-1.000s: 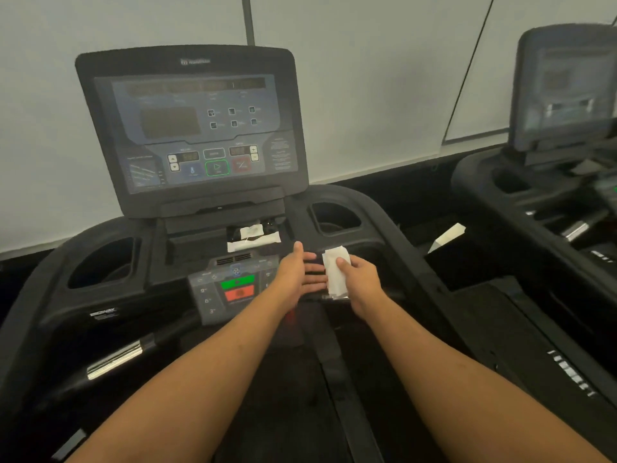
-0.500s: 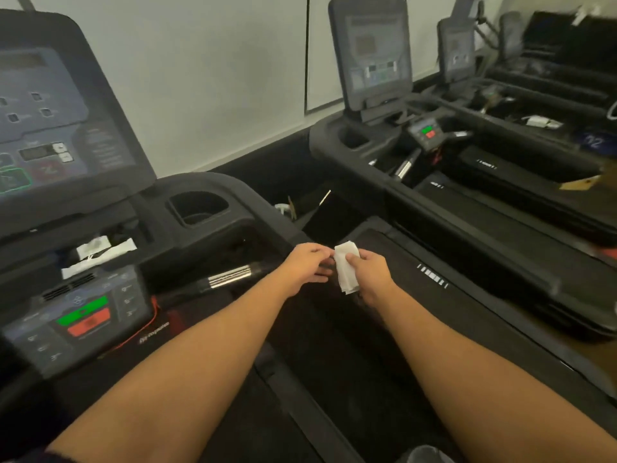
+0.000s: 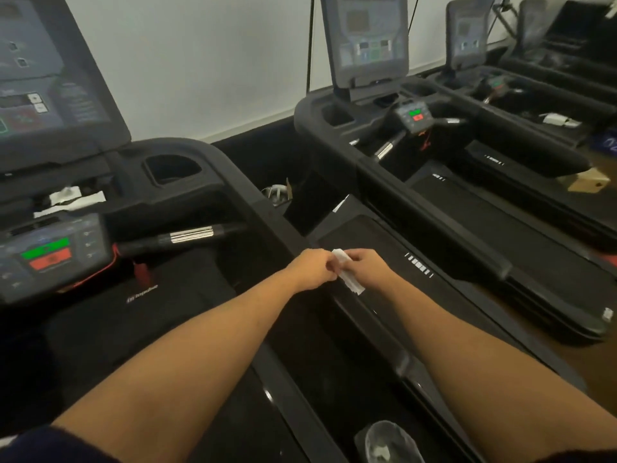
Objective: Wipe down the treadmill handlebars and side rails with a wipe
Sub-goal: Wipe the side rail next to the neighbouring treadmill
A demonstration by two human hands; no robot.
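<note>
Above the treadmill's right side rail, the wipe is pinched between the left hand and right hand, both having swung over from the control panel, so rail wiping looks about to start.
</note>
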